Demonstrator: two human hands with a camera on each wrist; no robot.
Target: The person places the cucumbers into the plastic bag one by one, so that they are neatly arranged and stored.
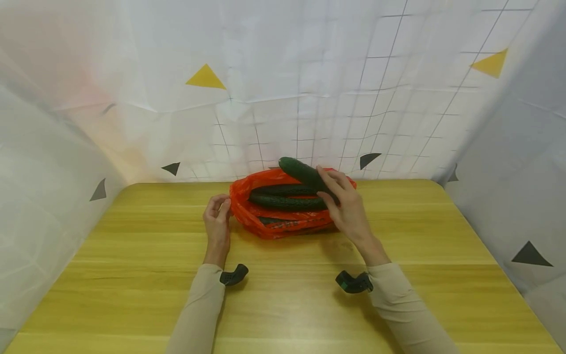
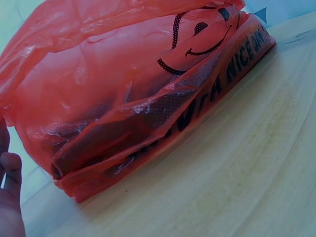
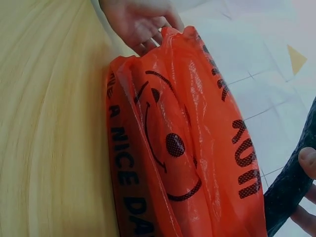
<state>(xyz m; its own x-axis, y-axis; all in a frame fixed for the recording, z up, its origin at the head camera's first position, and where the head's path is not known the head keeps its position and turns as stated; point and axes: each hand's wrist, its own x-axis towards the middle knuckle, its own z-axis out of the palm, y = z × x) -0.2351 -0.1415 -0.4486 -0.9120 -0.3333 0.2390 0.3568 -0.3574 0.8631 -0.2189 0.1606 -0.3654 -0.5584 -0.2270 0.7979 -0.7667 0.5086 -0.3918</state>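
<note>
My right hand (image 1: 347, 204) grips a dark green cucumber (image 1: 300, 171) between thumb and fingers, tilted over the mouth of a red plastic bag (image 1: 265, 231). That cucumber (image 3: 291, 190) also shows at the right edge of the right wrist view. Inside the bag lie more cucumbers (image 1: 287, 202), side by side. At the bag's left end, my left hand (image 1: 216, 216) pinches its rim with curled fingers. The bag (image 2: 113, 89) bears a black printed smiling face and lettering; dark shapes show through its wall in the left wrist view.
The bag rests on a light wooden table (image 1: 283, 305) near its back edge. White sheeting (image 1: 283, 98) with grid lines and yellow and dark triangles stands behind and along both sides. A black wrist device (image 1: 234, 275) sits at each cuff.
</note>
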